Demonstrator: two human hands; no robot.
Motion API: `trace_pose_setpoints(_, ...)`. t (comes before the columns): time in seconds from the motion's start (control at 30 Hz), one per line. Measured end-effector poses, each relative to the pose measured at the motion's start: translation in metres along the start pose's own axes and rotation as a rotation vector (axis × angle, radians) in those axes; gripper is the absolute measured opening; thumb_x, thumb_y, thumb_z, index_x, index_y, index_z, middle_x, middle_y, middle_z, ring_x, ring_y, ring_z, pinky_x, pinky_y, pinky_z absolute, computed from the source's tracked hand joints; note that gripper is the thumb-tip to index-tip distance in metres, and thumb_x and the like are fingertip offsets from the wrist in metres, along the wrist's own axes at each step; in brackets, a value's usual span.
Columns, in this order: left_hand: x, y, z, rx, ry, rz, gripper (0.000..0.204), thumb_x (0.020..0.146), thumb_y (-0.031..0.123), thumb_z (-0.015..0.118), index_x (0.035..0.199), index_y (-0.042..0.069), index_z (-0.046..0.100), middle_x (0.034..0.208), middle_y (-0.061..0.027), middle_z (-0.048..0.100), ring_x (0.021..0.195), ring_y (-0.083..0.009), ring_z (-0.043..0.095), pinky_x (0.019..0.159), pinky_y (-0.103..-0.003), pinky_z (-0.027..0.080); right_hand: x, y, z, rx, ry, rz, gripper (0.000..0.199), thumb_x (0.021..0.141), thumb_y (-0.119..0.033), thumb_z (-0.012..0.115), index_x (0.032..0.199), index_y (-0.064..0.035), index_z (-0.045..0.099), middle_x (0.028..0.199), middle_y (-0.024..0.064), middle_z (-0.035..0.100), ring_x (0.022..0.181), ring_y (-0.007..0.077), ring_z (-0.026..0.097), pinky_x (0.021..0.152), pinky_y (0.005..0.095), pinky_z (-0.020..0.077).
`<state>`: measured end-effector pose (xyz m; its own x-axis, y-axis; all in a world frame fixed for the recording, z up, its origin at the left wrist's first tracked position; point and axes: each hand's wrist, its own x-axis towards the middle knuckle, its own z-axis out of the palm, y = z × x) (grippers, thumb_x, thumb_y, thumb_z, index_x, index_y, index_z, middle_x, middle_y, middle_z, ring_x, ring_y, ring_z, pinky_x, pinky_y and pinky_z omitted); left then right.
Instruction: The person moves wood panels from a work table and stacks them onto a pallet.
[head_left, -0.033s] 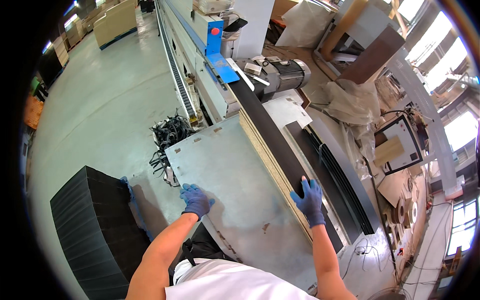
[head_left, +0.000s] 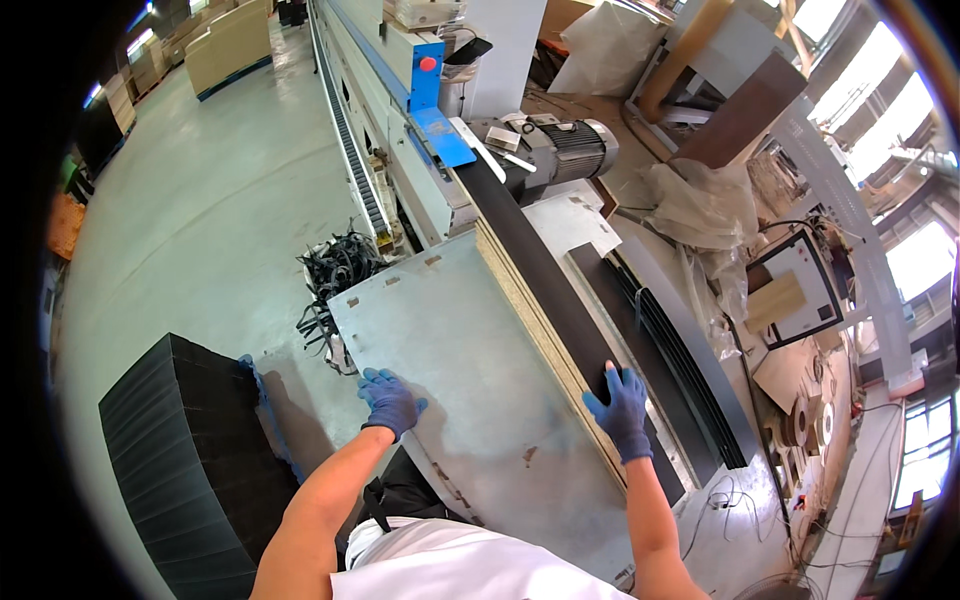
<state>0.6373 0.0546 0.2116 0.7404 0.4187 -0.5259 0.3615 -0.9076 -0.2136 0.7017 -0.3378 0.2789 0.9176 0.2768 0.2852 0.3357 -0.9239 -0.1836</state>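
Note:
My left hand (head_left: 391,404), in a blue glove, lies open with its fingers spread at the left edge of a grey metal table (head_left: 440,330). On the table's right side, a stack of long chipboard strips (head_left: 550,300) with a dark top face and raw pale edges runs up toward a machine. My right hand (head_left: 620,413), also gloved in blue with one fingertip bare, rests open on the dark top near the close end. Neither hand grips anything. Beyond the right hand lie another dark board (head_left: 640,345) and a bundle of thin black strips (head_left: 690,375).
The machine (head_left: 425,75) has a blue end plate and red button; a motor (head_left: 570,150) sits beside it. Tangled black straps (head_left: 345,262) lie past the table's left corner. A black stack (head_left: 180,460) stands at the left. Cables (head_left: 735,500) trail on the floor at the right.
My right hand has slid slightly toward me along the dark board. The left hand stays at the table edge.

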Motion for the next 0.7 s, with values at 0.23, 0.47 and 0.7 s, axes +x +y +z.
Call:
trace_pose_setpoints(0.23, 0.006, 0.004, 0.004, 0.015, -0.015, -0.003, 0.101, 0.082, 0.067, 0.051, 0.147, -0.005, 0.026, 0.150, -0.0345, 0.024, 0.130, -0.0552, 0.034, 0.096, -0.061, 0.034, -0.100, 0.034, -0.049, -0.069, -0.086, 0.067, 0.072, 0.069, -0.036, 0.077, 0.129, -0.0038, 0.054, 0.122, 0.0234, 0.053, 0.115, 0.0403, 0.050, 0.097, 0.0484, 0.0402)
trace_pose_setpoints(0.47, 0.005, 0.006, 0.007, 0.011, 0.012, -0.032, 0.101, 0.082, 0.069, 0.050, 0.147, -0.004, 0.025, 0.150, -0.0325, 0.025, 0.129, -0.0525, 0.035, 0.098, -0.059, 0.034, -0.144, 0.056, -0.066, -0.059, -0.164, 0.120, 0.076, 0.067, -0.039, 0.078, 0.131, -0.0052, 0.052, 0.127, 0.0251, 0.051, 0.119, 0.0407, 0.048, 0.099, 0.0493, 0.0383)
trace_pose_setpoints(0.7, 0.004, 0.004, 0.003, -0.022, -0.013, -0.047, 0.104, 0.080, 0.070, 0.051, 0.148, -0.004, 0.024, 0.151, -0.0320, 0.024, 0.131, -0.0517, 0.034, 0.099, -0.059, 0.033, -0.138, 0.052, -0.075, -0.040, -0.238, 0.114, 0.078, 0.069, -0.035, 0.078, 0.132, -0.0001, 0.050, 0.127, 0.0261, 0.050, 0.120, 0.0416, 0.048, 0.098, 0.0478, 0.0404)
